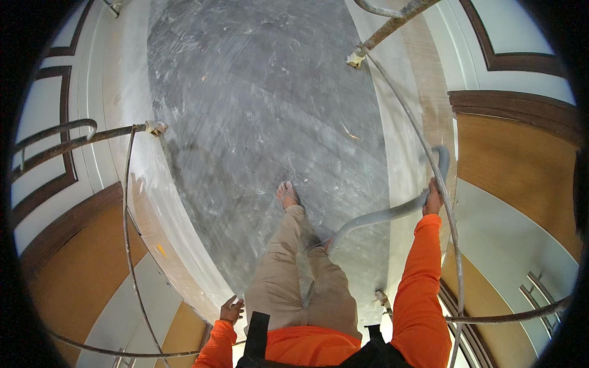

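A grey corrugated hose (380, 216) runs from beside my legs to the right, where my right hand (434, 197) is wrapped round it. Past that hand the hose bends away behind a thin diagonal scaffold brace (409, 113). My right arm reaches forward in an orange sleeve, close beside the brace. My left hand (232, 310) hangs low by my left thigh with its fingers apart and nothing visible in them. One bare foot (286, 194) is set forward on the grey floor (264, 104); the other is mostly hidden by the trouser leg and hose.
Rusty scaffold legs stand at the left (116, 134) and upper right (399, 24), their ends wrapped. Another thin brace (127, 227) crosses the left side. White dust and a few scraps lie on the floor. White and brown panelled fronts (515, 172) line both sides.
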A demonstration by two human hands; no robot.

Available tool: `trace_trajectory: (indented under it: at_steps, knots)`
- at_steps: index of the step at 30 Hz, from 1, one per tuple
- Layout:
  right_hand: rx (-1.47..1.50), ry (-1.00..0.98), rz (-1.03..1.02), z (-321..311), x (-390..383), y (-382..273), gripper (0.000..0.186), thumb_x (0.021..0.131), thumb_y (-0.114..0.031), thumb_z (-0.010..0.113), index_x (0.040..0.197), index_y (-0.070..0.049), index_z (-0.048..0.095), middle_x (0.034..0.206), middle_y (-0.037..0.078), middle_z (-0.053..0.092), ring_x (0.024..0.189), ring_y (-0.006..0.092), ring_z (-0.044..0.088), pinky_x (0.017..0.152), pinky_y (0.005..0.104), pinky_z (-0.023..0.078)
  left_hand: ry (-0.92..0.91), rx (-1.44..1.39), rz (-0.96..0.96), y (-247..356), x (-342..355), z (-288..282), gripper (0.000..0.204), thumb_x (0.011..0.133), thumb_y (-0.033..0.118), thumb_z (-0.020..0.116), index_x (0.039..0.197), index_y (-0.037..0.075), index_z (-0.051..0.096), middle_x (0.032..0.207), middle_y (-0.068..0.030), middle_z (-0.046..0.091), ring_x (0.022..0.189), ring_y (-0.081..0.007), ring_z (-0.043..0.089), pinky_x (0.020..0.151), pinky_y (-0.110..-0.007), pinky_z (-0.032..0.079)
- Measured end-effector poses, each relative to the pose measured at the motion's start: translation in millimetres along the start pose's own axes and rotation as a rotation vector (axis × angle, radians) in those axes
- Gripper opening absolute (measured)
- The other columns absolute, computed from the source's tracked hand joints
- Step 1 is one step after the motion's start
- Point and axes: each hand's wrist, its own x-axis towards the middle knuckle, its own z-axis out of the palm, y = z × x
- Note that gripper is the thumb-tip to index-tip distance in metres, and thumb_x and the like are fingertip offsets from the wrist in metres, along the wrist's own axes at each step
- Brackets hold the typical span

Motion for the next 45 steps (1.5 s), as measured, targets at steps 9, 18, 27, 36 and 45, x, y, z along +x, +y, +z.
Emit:
trace_trajectory:
  at_steps: [9, 18, 27, 36, 45]
  knots:
    - [-0.043, -0.141, -0.062, 103, -12, -74, 0.06, 0.088, -0.024, 0.075, 0.137, -0.003, 0.048, 0.104, 0.008, 0.064, 0.078, 0.0154, 0.059, 0.068, 0.0292, 0.049, 0.035, 0.045, -0.021, 76, -12, 11, 0.084, 0.089, 0.038, 0.074, 0.152, 0.003, 0.031, 0.115, -0.0234, 0.066, 0.089, -0.0286, 0.067, 0.068, -0.041, 0.058]
    - [-0.411, -0.012, -0.221, 51, -5, -46, 0.065, 0.087, -0.026, 0.072, 0.141, -0.001, 0.046, 0.122, 0.018, 0.061, 0.103, 0.029, 0.061, 0.087, 0.0384, 0.05, 0.052, -0.023, -0.008, 73, -31, 61, 0.086, 0.089, 0.037, 0.074, 0.153, 0.003, 0.028, 0.114, -0.0216, 0.066, 0.091, -0.0279, 0.067, 0.068, -0.04, 0.058]
    - [-0.473, 0.283, -0.112, -57, -15, -15, 0.074, 0.086, -0.027, 0.074, 0.145, 0.002, 0.042, 0.139, 0.025, 0.053, 0.126, 0.0338, 0.054, 0.105, 0.0378, 0.042, 0.049, -0.096, 0.077, 79, -52, 114, 0.082, 0.09, 0.027, 0.073, 0.152, -0.002, 0.028, 0.106, -0.0155, 0.068, 0.085, -0.0228, 0.067, 0.066, -0.032, 0.054]
    - [-0.298, 0.14, -0.258, 3, 28, -18, 0.074, 0.086, -0.027, 0.075, 0.145, 0.004, 0.042, 0.141, 0.024, 0.051, 0.127, 0.0321, 0.053, 0.105, 0.0376, 0.043, 0.002, -0.043, 0.125, 62, -45, 108, 0.084, 0.09, 0.029, 0.074, 0.15, -0.006, 0.027, 0.106, -0.0221, 0.069, 0.091, -0.0252, 0.069, 0.077, -0.033, 0.057]
    - [-0.262, -0.27, -0.144, 54, -47, -65, 0.068, 0.084, -0.026, 0.076, 0.14, 0.002, 0.049, 0.133, 0.022, 0.059, 0.122, 0.0306, 0.057, 0.103, 0.037, 0.043, 0.078, 0.079, 0.056, 77, -63, 124, 0.09, 0.089, 0.039, 0.073, 0.153, -0.002, 0.023, 0.112, -0.0258, 0.065, 0.091, -0.0297, 0.069, 0.067, -0.041, 0.059]
